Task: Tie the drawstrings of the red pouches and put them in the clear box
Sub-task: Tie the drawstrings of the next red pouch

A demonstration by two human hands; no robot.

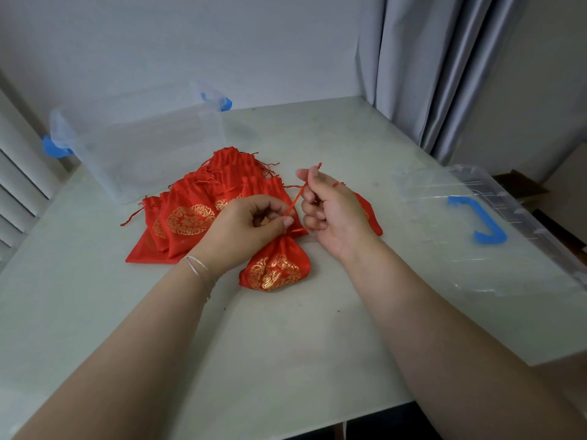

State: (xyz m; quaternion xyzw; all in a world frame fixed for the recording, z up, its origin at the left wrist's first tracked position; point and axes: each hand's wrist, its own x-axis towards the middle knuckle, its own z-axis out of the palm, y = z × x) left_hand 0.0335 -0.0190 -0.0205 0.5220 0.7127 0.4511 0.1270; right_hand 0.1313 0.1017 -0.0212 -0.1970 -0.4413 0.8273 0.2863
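1. A red satin drawstring pouch with a gold round pattern (275, 268) lies on the pale grey-green tabletop (286, 344), near the middle, with its neck gathered tight and pointing away from the person.
2. The left hand (251, 230) has its fingers curled, and its thumb and forefinger pinch the thin red drawstring (293, 201) right at the pouch's neck. A thin silver bracelet (200, 268) sits on that wrist.
3. The right hand (330, 211) is just beside the left, fingers curled, gripping the same cord higher up; the cord runs taut up from the neck to this hand, and a short end sticks out above the fingers.
4. A loose pile of the same red gold-printed pouches (203, 204) lies on the table just behind the left hand, several overlapping, with their cords trailing.
5. One more red pouch (368, 214) shows partly behind the right hand.
6. The clear plastic box with blue side latches (143, 147) stands open at the far left of the table, just behind the pile; whether anything lies in it cannot be told.
7. A clear plastic lid with a blue handle (486, 223) lies flat on the right side of the table, well apart from the box.
8. Grey curtains (428, 74) hang behind the table's far right corner.
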